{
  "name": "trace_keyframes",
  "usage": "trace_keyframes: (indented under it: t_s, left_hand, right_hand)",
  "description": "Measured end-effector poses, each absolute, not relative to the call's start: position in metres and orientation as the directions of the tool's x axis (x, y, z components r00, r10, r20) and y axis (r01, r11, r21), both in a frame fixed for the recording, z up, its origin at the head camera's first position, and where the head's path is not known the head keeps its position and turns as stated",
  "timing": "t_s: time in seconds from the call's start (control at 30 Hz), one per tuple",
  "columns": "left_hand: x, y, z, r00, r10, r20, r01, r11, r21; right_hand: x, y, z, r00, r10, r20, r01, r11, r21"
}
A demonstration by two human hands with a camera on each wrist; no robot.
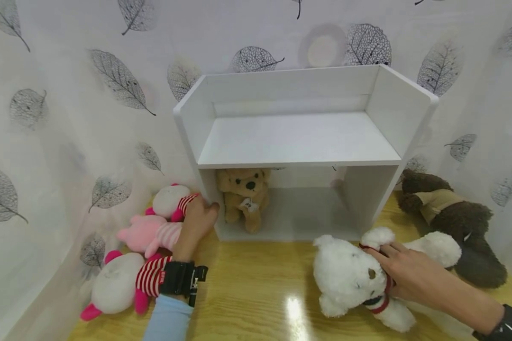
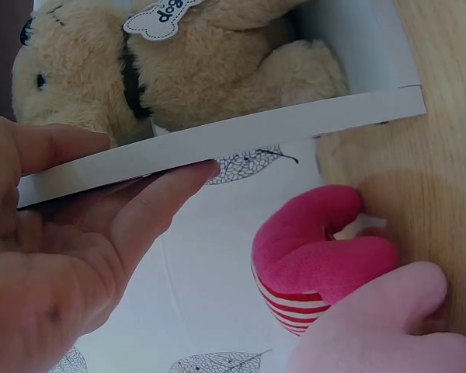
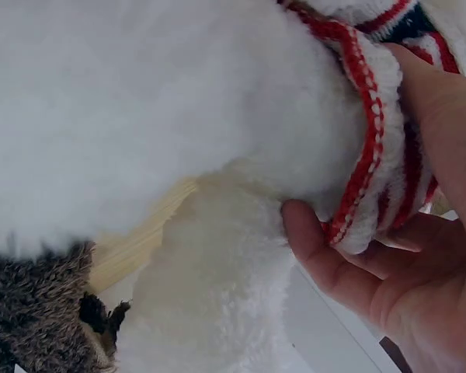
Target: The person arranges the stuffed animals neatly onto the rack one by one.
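Observation:
My left hand (image 1: 197, 221) grips the front edge of the white shelf's left side panel (image 2: 287, 124). In the left wrist view the thumb lies on the inner side and the fingers on the outer side. Just inside that panel, a tan plush dog (image 1: 239, 189) with a dark collar and a white tag sits upright in the lower compartment. At the right, my right hand (image 1: 409, 271) holds a white teddy bear (image 1: 339, 274) round its red-striped knitted sweater (image 3: 373, 148). The bear is tipped sideways, its head toward the shelf's middle front.
Left of the white shelf (image 1: 298, 139) lie a pink plush toy (image 1: 142, 232) and two white-headed ones with striped shirts, the nearer (image 1: 117, 282) in front. A dark brown plush bear (image 1: 461, 222) lies at the right on the wooden table (image 1: 256, 289). Leaf-patterned cloth hangs behind.

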State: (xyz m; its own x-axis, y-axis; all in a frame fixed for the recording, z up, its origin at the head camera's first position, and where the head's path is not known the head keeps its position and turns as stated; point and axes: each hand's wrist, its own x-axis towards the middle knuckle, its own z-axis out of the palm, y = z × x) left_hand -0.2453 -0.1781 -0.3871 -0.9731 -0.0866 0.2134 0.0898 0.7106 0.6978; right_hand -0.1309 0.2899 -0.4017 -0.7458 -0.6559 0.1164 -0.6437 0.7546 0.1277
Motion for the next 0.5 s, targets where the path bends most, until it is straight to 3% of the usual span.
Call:
trace_keyframes:
  t_s: [0.5]
  left_hand:
    - [-0.243, -0.176, -0.389, -0.970, -0.094, 0.222, 0.091, 0.711, 0.698]
  right_hand:
    - [-0.140, 0.270, -0.403, -0.660, -0.629, 0.410, -0.658, 0.748, 0.090]
